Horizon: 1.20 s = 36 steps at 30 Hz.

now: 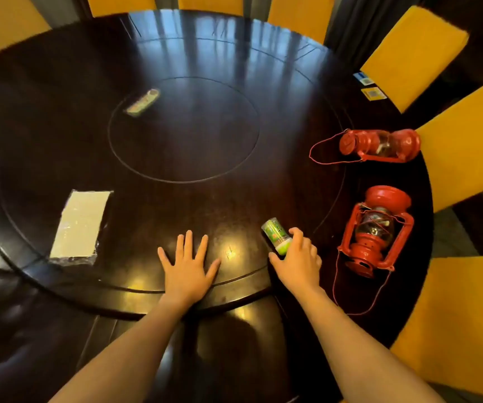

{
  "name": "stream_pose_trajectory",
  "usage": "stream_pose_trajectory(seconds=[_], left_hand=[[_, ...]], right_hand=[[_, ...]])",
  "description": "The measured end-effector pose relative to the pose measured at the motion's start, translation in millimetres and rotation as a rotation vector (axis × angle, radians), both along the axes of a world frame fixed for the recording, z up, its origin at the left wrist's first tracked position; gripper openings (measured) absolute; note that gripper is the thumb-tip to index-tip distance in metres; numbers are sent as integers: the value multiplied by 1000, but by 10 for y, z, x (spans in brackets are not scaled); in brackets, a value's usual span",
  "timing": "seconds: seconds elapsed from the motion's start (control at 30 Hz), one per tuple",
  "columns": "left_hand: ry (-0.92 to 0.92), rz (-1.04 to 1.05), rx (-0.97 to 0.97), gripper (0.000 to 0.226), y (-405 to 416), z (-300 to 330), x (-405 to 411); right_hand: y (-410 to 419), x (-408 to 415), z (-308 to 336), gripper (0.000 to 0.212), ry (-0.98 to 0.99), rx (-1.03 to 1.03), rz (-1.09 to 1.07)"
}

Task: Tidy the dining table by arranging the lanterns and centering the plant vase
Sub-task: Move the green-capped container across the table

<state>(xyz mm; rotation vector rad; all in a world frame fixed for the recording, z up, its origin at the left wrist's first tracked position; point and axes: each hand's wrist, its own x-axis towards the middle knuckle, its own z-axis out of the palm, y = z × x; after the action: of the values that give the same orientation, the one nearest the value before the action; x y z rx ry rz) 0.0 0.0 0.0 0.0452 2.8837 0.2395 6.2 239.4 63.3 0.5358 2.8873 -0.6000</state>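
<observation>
Two red lanterns lie on their sides at the right edge of the round dark table [193, 53]: the far lantern [379, 145] and the near lantern [375, 228], each with a thin wire handle trailing on the wood. My right hand [297, 258] is closed around a small green container [276, 235] lying tilted on the table, just left of the near lantern. Flat on the table's raised turning ring, fingers spread, rests my left hand [187, 264], holding nothing. No plant vase is in view.
A silver-white flat packet [78, 223] lies at the left. A small greenish packet [142, 102] sits near the inner circle's far-left rim. Two cards [369, 87] lie at the far right edge. Yellow chairs [411, 56] ring the table closely.
</observation>
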Motion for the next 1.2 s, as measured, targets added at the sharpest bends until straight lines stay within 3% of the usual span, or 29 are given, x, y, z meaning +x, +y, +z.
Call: stream_pose_trajectory(seconds=[0.33,0.57,0.7,0.83,1.03,1.2], left_hand=[[116,26,-8,70,-50,-180,42],[142,17,-1,72,-36,-175,46],[162,17,-9,72,-41,-201,48],[173,9,-6,71,-58,-246,49],[187,0,-4,71,-51,-254,52],[184,1,5,71,-60,-257,54]], right_hand=[[-19,6,-149,54,96,6,0],[65,-165,-16,53,238,5,68],[93,-433,96,52,205,-59,136],[84,-684,148,52,129,12,177],[106,-767,128,67,92,8,156],[61,-699,101,52,164,-106,134]])
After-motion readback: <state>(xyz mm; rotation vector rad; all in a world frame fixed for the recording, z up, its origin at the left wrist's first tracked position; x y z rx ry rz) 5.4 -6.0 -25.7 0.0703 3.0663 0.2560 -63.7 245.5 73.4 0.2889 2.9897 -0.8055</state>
